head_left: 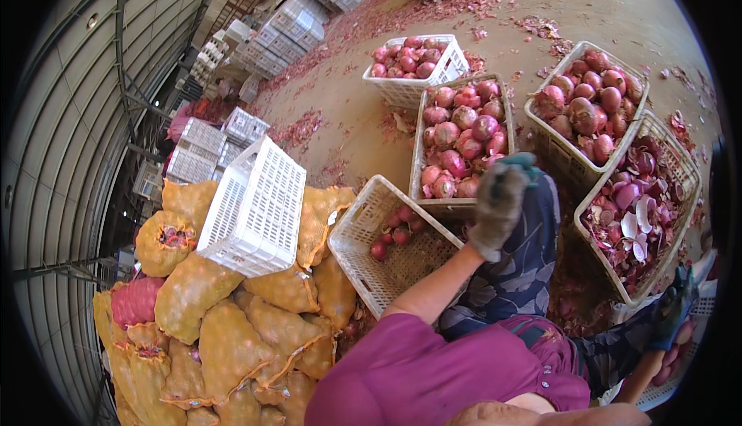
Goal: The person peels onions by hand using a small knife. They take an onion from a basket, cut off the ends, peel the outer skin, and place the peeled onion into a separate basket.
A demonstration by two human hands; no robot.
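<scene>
My left hand [496,208], in a grey-brown glove with teal on the fingers, is above my knee beside a crate of red onions [464,128]. Its fingers look curled, and whatever is inside them is hidden. At the right edge my right hand [669,308], in a dark teal glove, is near a crate of loose peeled onion skins [638,221]. A pale, blurred shape lies by its fingertips, too unclear to name. Below that hand, more onions [674,355] show in a white crate. Close to my left forearm stands a tilted crate [357,242] with several small onions in its far corner.
Two more onion crates stand ahead, one white [456,61] and one at the right [533,109]. Stuffed yellow mesh sacks [236,341] pile up at the left, with an upturned white crate [259,210] on them. Onion skins [297,128] litter the floor; stacked crates [290,28] stand farther back.
</scene>
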